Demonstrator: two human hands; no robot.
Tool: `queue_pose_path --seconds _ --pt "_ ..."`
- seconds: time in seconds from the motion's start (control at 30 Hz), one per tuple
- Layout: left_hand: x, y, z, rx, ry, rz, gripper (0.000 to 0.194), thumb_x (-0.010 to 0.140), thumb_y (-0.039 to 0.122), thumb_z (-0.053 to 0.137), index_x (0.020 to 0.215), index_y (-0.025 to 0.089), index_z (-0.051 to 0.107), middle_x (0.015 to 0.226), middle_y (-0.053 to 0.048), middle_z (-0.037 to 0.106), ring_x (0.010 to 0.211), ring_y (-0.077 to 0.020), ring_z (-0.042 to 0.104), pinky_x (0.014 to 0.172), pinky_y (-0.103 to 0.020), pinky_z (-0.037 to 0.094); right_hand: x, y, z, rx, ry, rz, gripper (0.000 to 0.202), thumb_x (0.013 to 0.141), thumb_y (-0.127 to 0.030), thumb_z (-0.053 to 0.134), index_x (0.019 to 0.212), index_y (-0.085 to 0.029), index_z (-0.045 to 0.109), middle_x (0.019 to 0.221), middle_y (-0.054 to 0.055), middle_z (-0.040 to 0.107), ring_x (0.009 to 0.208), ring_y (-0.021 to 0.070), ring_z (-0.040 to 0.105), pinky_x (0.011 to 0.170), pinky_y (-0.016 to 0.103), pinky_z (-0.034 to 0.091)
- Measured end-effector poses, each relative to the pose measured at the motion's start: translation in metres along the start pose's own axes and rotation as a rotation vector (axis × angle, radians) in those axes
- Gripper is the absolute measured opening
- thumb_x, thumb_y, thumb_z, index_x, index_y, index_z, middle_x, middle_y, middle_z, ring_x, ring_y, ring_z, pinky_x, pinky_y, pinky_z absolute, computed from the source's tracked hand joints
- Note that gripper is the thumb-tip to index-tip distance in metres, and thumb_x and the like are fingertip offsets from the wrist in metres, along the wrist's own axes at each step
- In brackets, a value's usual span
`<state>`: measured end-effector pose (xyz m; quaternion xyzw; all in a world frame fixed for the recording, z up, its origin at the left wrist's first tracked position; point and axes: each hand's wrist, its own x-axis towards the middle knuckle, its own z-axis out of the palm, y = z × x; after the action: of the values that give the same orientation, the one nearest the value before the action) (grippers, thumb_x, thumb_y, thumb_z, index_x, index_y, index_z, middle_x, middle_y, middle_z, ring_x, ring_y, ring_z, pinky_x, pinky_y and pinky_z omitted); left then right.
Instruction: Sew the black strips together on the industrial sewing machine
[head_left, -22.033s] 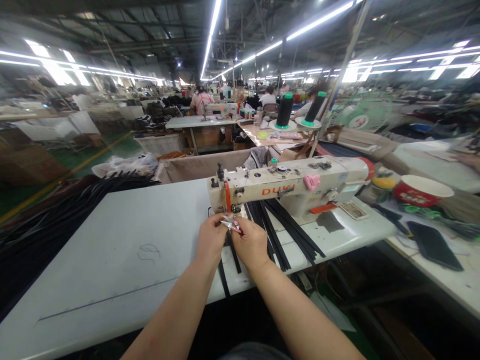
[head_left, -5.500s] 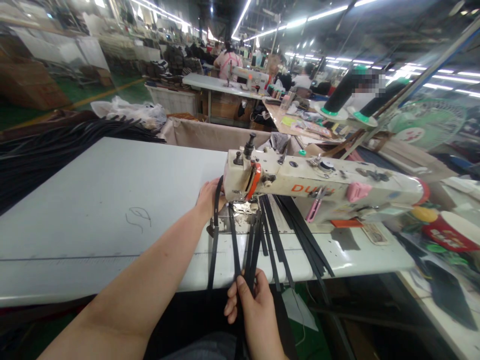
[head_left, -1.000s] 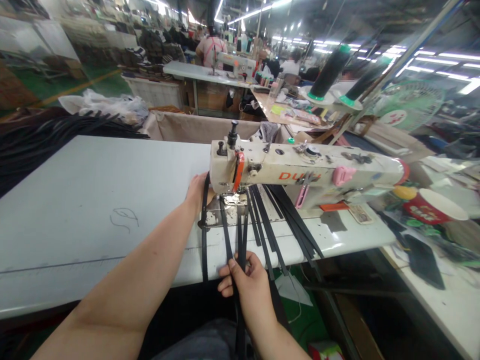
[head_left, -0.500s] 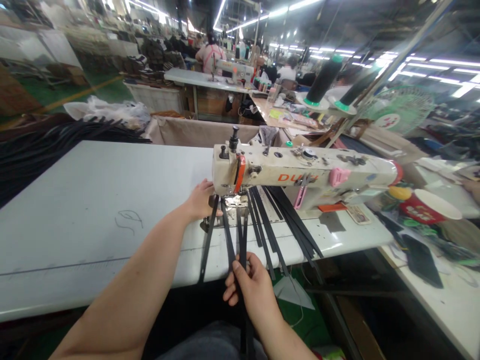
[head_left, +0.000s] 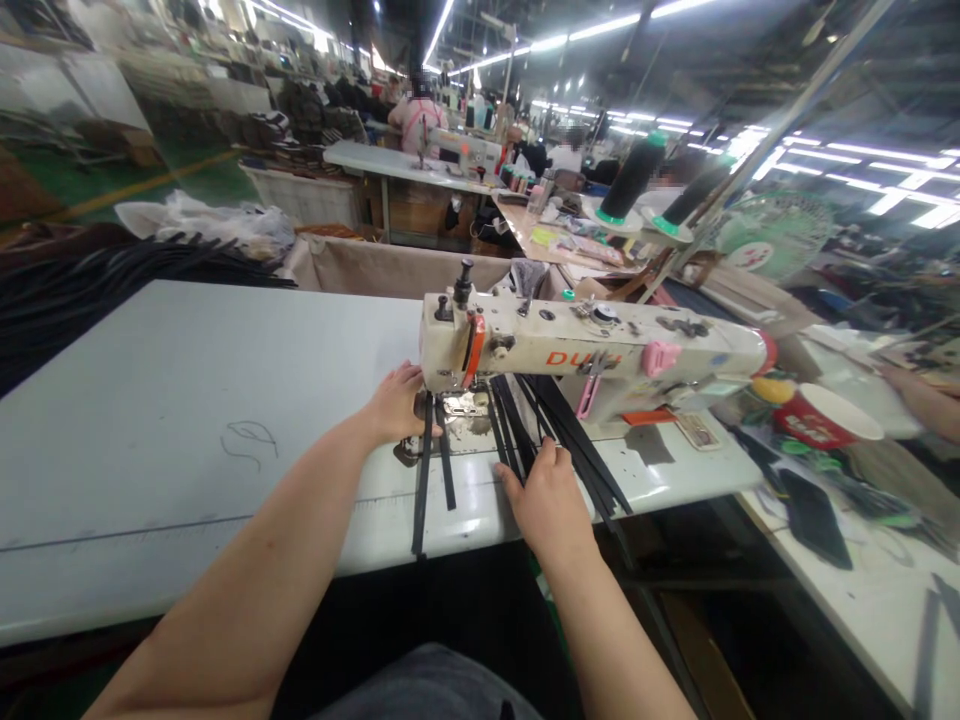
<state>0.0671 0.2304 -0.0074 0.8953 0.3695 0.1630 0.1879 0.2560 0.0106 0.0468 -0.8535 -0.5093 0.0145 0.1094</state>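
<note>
Though apart, two hands point(head_left: 394, 405) point(head_left: 553, 497); one machine point(head_left: 634, 337)

Bare arms point(head_left: 255, 555) extended forward, left hand point(head_left: 396, 405) farther out, right hand point(head_left: 551, 497), thumb point(head_left: 510, 482) spread

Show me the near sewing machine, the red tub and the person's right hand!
Near sewing machine point(head_left: 581, 338): head view, on the side of its long arm.
Red tub point(head_left: 816, 420): head view, on its outer wall.
Right hand point(head_left: 552, 497): head view, on its back.

The strips point(head_left: 589, 450) by the right hand point(head_left: 551, 492) were black. Beyond it, the sewing machine point(head_left: 517, 325) was cream with orange lettering point(head_left: 561, 358); the tabletop point(head_left: 172, 400) near the left hand point(head_left: 394, 402) was pale grey, crossed by a dark ruled line point(head_left: 150, 530).
</note>
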Motion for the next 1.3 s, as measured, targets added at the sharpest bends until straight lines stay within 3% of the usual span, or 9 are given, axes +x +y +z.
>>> queue_pose_path --seconds 0.2,0.37,0.6,0.73,1.03,1.3 --pt "0.0 0.0 0.002 -0.004 -0.004 -0.009 0.092 0.057 0.048 0.087 0.141 0.024 0.058 0.148 -0.014 0.054 0.14 -0.0412 0.045 0.117 -0.055 0.036 0.013 -0.015 0.005 -0.164 -0.03 0.02 0.029 0.096 -0.035 0.057 0.11 -0.009 0.056 0.106 0.021 0.065 0.09 0.0302 0.074 0.074 0.035 0.056" --pt "0.0 0.0 0.001 0.01 -0.009 -0.011 0.09 0.058 0.048 0.086 0.14 0.023 0.059 0.148 -0.015 0.054 0.14 -0.0419 0.044 0.117 -0.054 0.036 0.019 -0.016 0.006 -0.212 0.012 0.039 0.032 0.092 -0.034 0.057 0.107 -0.006 0.057 0.102 0.023 0.066 0.085 0.0323 0.074 0.071 0.037 0.056" --pt "0.0 0.005 -0.002 0.002 -0.007 -0.019 0.093 0.056 0.053 0.087 0.14 0.022 0.059 0.147 -0.015 0.054 0.138 -0.0444 0.046 0.115 -0.056 0.039 0.019 -0.008 0.008 -0.247 0.075 0.003 0.029 0.091 -0.033 0.057 0.103 -0.006 0.059 0.101 0.024 0.065 0.099 0.0363 0.07 0.083 0.04 0.053" --pt "-0.001 0.007 -0.004 -0.006 -0.027 -0.051 0.094 0.057 0.052 0.087 0.142 0.023 0.057 0.149 -0.015 0.052 0.14 -0.0436 0.045 0.116 -0.056 0.037 0.019 -0.005 0.011 -0.269 0.079 -0.028 0.023 0.092 -0.028 0.057 0.102 -0.008 0.059 0.098 0.022 0.066 0.095 0.0346 0.069 0.079 0.038 0.053" --pt "0.001 0.014 -0.003 -0.063 0.056 -0.111 0.062 0.065 0.044 0.082 0.122 0.023 0.07 0.134 -0.011 0.063 0.124 -0.0356 0.059 0.11 -0.048 0.046 0.019 -0.002 0.011 -0.308 0.057 -0.059 0.016 0.095 -0.024 0.055 0.1 -0.01 0.06 0.096 0.021 0.066 0.095 0.0332 0.068 0.079 0.037 0.051" --pt "0.0 0.016 -0.002 -0.095 0.108 -0.139 0.057 0.067 0.041 0.082 0.12 0.023 0.072 0.133 -0.01 0.065 0.124 -0.036 0.06 0.111 -0.049 0.046 0.022 -0.001 0.01 -0.288 0.022 -0.027 0.017 0.093 -0.022 0.057 0.101 -0.008 0.059 0.093 0.019 0.068 0.084 0.0301 0.072 0.07 0.034 0.051"
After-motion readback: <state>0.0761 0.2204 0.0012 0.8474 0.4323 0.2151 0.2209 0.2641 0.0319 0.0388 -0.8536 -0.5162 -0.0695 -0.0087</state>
